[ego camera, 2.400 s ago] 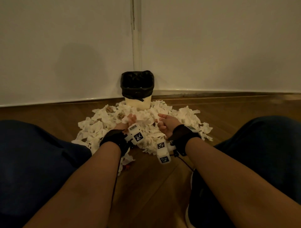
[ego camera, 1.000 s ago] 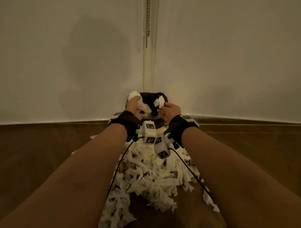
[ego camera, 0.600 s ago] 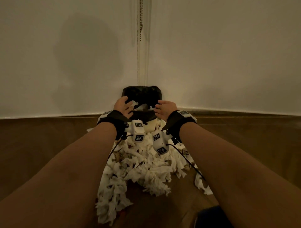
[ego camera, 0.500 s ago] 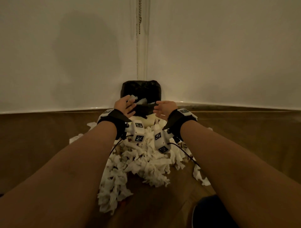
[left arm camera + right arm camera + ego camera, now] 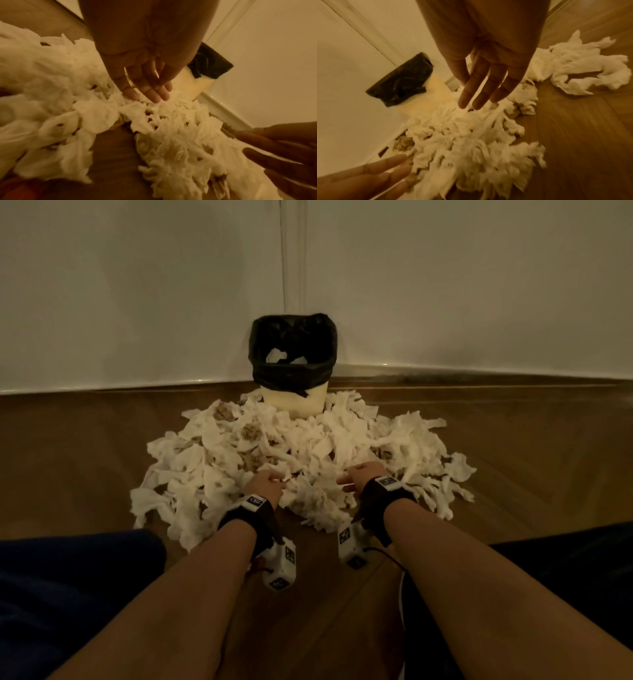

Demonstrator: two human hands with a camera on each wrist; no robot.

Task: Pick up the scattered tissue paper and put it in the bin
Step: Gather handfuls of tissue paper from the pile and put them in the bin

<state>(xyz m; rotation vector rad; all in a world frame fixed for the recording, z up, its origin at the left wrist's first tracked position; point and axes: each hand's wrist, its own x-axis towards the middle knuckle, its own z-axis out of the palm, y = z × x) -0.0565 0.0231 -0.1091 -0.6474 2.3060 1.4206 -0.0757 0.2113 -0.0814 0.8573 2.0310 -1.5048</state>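
A heap of crumpled white tissue paper (image 5: 308, 446) spreads over the wooden floor in front of a cream bin (image 5: 293, 400) lined with a black bag (image 5: 293, 344). Two white tissues (image 5: 286, 357) lie inside the bin. My left hand (image 5: 265, 482) hovers over the near edge of the heap, and in the left wrist view the left hand (image 5: 144, 81) has straight fingers reaching down to the tissue (image 5: 102, 115). My right hand (image 5: 358, 474) is beside it; in the right wrist view the right hand (image 5: 484, 86) has straight, spread fingers just above the tissue (image 5: 467, 135). Neither hand holds anything.
The bin stands in a corner where two pale walls (image 5: 137, 285) meet. A few brownish crumpled pieces (image 5: 224, 410) lie among the white ones. My dark-clothed legs (image 5: 68, 594) flank the heap on the floor (image 5: 513, 457).
Both hands let go of tissue over the bin and have drawn back down to the near edge of the heap, now empty and with fingers straight. The view pulled back too.
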